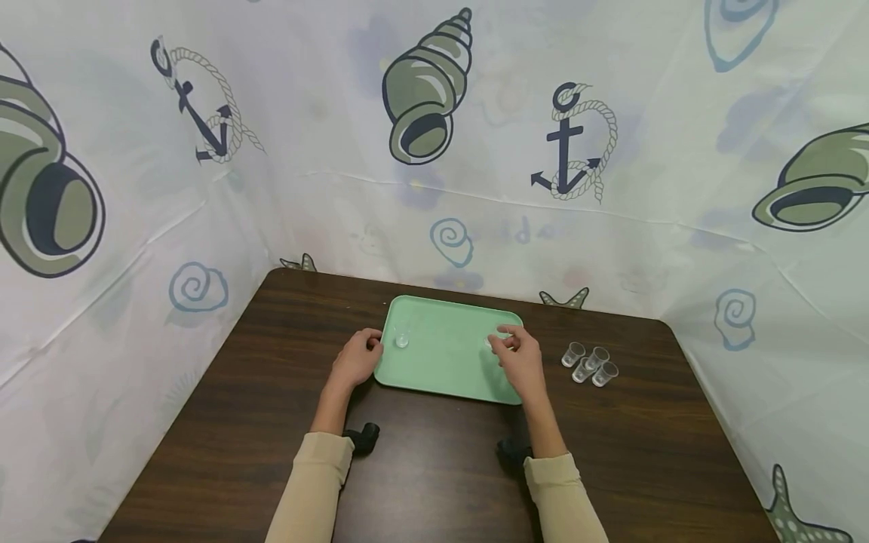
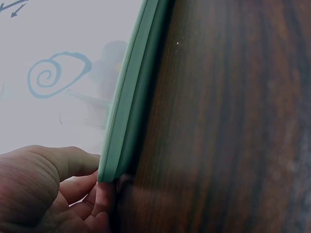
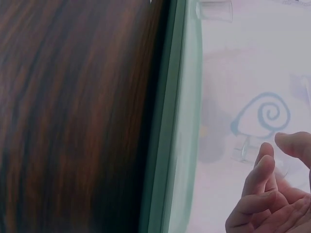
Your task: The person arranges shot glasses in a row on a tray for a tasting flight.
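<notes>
A mint-green tray (image 1: pixel 441 362) lies on the dark wooden table. At its left edge my left hand (image 1: pixel 358 357) grips the rim; in the left wrist view the thumb (image 2: pixel 80 161) is at the tray's edge, with fingers curled beneath. A small clear cup (image 1: pixel 402 341) stands on the tray's left side. My right hand (image 1: pixel 520 358) is over the tray's right side, thumb and fingers bent around another small clear cup (image 3: pixel 241 148). That cup appears raised above the tray, partly hidden by the fingers. Its transparent wall makes the exact contact hard to see.
Several more small clear cups (image 1: pixel 589 365) stand close together on the table, right of the tray. A patterned cloth (image 1: pixel 326 151) hangs behind and on both sides of the table (image 1: pixel 421 460). Dark wrist devices (image 1: pixel 364 439) are worn at both sleeves' ends.
</notes>
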The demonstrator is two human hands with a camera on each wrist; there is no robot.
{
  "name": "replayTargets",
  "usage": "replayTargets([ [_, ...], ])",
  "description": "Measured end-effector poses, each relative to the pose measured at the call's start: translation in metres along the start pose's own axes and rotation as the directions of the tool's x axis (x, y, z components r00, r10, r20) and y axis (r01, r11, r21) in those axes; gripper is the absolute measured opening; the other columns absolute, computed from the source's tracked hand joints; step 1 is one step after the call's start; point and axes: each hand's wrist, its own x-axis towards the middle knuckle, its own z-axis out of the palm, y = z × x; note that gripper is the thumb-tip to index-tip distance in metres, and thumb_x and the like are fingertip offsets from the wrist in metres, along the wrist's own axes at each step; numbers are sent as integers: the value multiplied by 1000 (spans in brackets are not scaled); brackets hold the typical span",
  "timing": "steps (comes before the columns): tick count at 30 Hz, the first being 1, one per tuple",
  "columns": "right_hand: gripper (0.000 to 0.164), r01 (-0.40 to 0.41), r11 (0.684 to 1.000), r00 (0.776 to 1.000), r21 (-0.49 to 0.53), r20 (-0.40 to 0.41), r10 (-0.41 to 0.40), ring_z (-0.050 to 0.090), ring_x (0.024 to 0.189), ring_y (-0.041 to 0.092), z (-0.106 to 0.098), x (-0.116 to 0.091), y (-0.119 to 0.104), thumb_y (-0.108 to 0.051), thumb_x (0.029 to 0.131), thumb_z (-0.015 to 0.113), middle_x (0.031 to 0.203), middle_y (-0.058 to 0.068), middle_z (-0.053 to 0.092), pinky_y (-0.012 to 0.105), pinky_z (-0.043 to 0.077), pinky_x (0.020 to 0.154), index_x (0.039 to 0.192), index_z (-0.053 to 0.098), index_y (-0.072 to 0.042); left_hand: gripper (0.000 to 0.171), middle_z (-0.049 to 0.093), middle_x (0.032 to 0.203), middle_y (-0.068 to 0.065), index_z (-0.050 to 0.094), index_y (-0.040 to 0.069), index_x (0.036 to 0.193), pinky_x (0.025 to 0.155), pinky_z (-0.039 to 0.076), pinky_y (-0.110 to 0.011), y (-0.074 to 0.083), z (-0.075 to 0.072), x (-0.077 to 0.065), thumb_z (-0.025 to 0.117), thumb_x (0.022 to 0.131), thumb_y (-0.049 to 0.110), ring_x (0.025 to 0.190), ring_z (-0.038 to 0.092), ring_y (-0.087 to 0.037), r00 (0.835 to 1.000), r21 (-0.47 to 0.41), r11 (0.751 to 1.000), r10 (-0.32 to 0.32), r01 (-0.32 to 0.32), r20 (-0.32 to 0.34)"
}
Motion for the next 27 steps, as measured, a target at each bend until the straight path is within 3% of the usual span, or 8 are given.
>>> replayTargets([
  [5, 43, 12, 1000, 999, 12, 34, -12, 71, 88, 43, 10, -1, -3, -29, 102, 75, 99, 28, 75, 27, 55, 69, 137, 70, -3, 43, 60, 136, -17, 60, 5, 148, 89, 42, -49, 0, 0, -1, 50, 111, 24, 108, 57, -34, 1000, 3, 1000, 1, -1, -1],
  [12, 41, 13, 1000, 998, 20, 66, -15, 71, 83, 39, 23, -1, -7, -25, 100, 78, 92, 15, 75, 27, 54, 69, 136, 72, -4, 43, 60, 136, -17, 59, 5, 149, 88, 41, -47, -1, -1, 0, 50, 111, 24, 108, 57, -33, 1000, 2, 1000, -2, 2, 4],
  [27, 41, 70, 996, 980, 56, 181, -79, 67, 79, 40, 55, -2, -17, -23, 101, 76, 90, 15, 71, 30, 52, 67, 136, 71, -2, 43, 59, 142, -18, 59, 6, 148, 86, 40, -47, -2, 0, 1, 49, 112, 25, 106, 57, -33, 1000, 8, 1000, 8, -8, 17],
])
